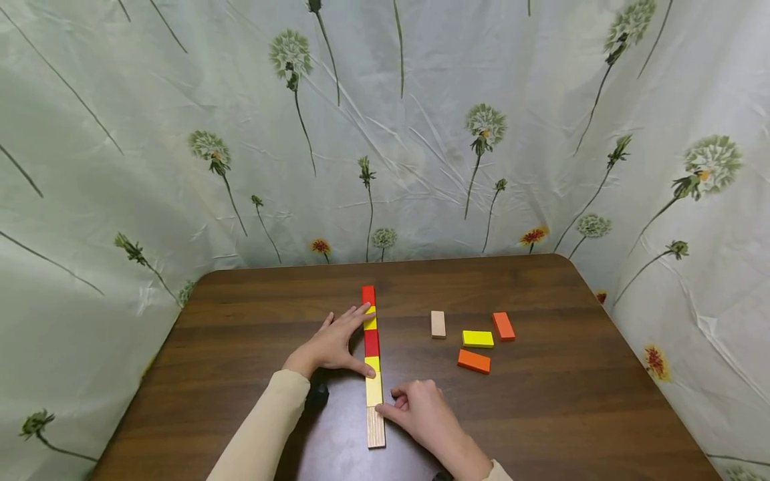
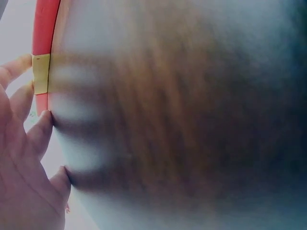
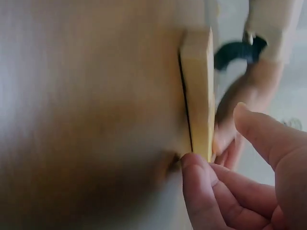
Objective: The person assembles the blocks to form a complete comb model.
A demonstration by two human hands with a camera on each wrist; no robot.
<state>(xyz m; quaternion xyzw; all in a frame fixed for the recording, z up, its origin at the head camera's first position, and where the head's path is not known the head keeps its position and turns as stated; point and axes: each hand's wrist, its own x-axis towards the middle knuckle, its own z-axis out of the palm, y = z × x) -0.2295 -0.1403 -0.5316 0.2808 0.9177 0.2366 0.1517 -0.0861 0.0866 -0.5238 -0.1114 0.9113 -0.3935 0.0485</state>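
Note:
A straight row of flat wooden blocks runs away from me on the table. A red block (image 1: 368, 294) lies at its far end, then come yellow, red (image 1: 371, 343) and yellow ones, with a plain wood block (image 1: 375, 431) nearest me. My left hand (image 1: 337, 344) spreads along the row from the left, fingertips at the far yellow block (image 2: 41, 74) and the thumb on the pale yellow part (image 1: 373, 391). Beside the near blocks is my right hand (image 1: 424, 414). Its fingers are curled, a fingertip (image 3: 194, 165) touching the row's side, and the thumb (image 3: 259, 125) stands apart from them.
Right of the row lie a loose plain block (image 1: 438, 325), a yellow block (image 1: 478, 339) and two orange blocks (image 1: 474, 361). A flowered curtain (image 1: 421, 133) hangs behind the brown table (image 1: 571, 401).

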